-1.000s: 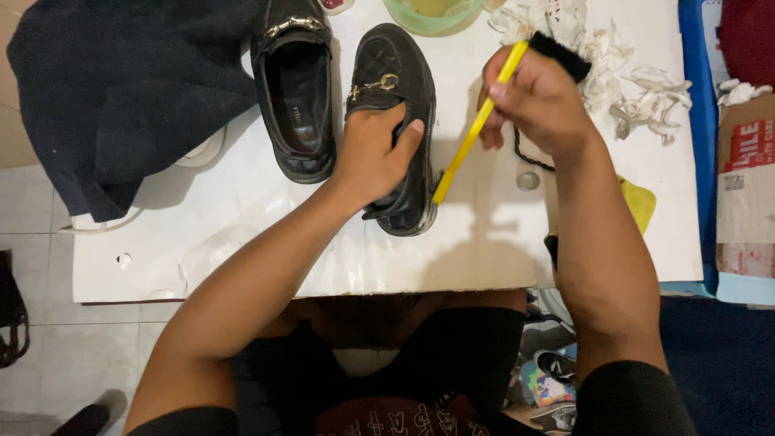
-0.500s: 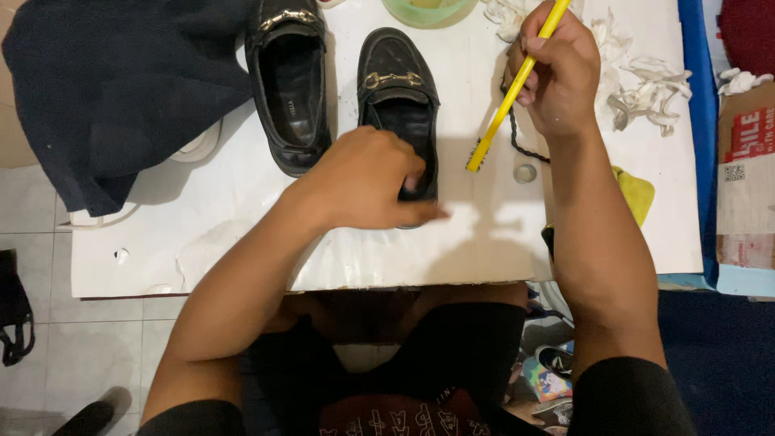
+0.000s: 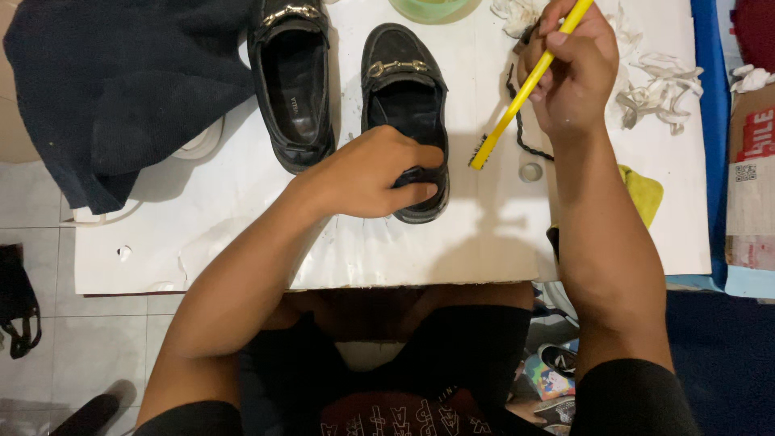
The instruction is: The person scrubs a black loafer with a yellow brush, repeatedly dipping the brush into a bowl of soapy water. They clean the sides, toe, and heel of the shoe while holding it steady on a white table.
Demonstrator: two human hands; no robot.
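The left hand is closed on the heel of a black shoe near the middle of the white table. The right hand grips a yellow brush just beside that shoe. A second black shoe lies next to it. A green bowl sits at the far edge; I cannot tell what is inside. A dark cloth covers the far left corner.

Single head cam, looks straight down, close above white table; no 2nd view.
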